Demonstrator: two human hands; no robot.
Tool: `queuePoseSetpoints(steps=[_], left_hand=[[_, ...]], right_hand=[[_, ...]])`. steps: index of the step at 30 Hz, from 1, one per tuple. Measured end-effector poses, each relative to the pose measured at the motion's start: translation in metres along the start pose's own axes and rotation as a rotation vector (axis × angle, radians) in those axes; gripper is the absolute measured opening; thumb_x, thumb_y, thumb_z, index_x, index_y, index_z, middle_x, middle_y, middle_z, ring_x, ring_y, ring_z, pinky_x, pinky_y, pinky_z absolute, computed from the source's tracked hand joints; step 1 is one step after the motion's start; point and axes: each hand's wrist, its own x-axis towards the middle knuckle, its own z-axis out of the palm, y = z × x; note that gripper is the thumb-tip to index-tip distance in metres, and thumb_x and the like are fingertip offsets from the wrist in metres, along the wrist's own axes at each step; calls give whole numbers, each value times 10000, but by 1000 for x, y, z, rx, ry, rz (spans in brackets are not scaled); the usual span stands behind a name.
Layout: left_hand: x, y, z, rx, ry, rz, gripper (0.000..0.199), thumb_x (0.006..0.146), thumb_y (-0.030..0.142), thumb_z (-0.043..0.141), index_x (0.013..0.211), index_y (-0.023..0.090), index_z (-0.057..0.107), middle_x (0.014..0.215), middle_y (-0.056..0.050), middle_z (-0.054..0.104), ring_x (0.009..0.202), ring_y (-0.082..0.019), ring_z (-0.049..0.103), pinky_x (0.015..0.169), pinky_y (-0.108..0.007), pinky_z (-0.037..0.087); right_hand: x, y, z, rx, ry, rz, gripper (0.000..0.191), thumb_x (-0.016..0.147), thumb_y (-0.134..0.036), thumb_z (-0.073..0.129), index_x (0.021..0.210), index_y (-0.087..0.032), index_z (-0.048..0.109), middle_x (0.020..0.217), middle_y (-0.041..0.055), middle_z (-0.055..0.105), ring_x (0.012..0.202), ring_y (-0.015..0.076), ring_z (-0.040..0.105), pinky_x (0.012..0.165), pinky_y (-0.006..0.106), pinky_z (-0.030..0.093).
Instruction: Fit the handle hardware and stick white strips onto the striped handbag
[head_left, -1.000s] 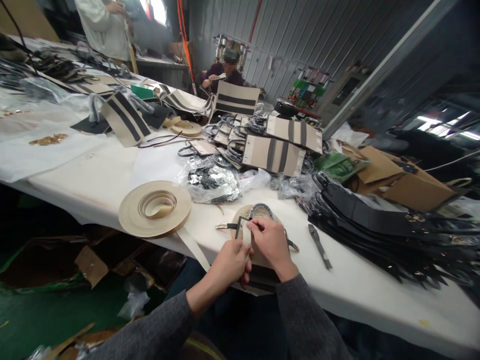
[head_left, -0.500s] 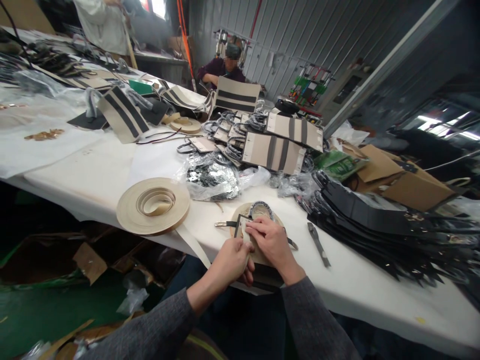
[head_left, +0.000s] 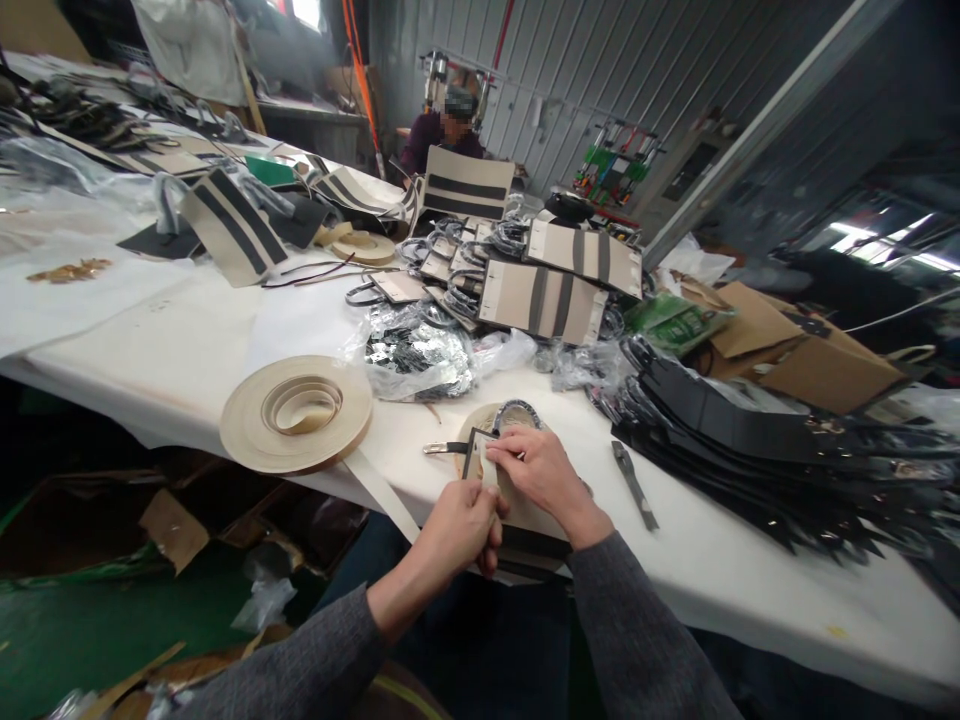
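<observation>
My left hand point(head_left: 459, 527) and my right hand point(head_left: 541, 470) meet at the table's near edge over a small black-edged panel point(head_left: 475, 462) with a beige face. The left hand pinches a beige tape strip point(head_left: 384, 495) against the panel's lower end. My right fingers press on the panel's top. The strip runs back to a large beige tape roll point(head_left: 296, 412) lying flat to the left. Under the panel lies a round beige disc with a metal ring point(head_left: 514, 414).
A metal tool point(head_left: 634, 485) lies right of my hands. Stacked black pieces point(head_left: 757, 440) fill the right. Striped beige panels point(head_left: 541, 300), plastic bags point(head_left: 420, 355) and cardboard boxes point(head_left: 810, 360) crowd the middle. A seated person point(head_left: 442, 130) works at the far end.
My hands stayed on the panel, with the right fingers shifting along its top. The view drifted slightly, so everything sits a little left and higher.
</observation>
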Motion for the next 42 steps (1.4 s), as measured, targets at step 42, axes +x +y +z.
queuePoseSetpoints(steps=[42], left_hand=[[-72,5,12,324,-108,169,556,1051,705,519,953,177,663,635,-39,682,456,-132,524,472,-221,369]], right_hand=[[-27,-2,-2,224,163,-16,230,1070,-259,673,956,-210,867,887,29,774,818,172,687,834,303,526]])
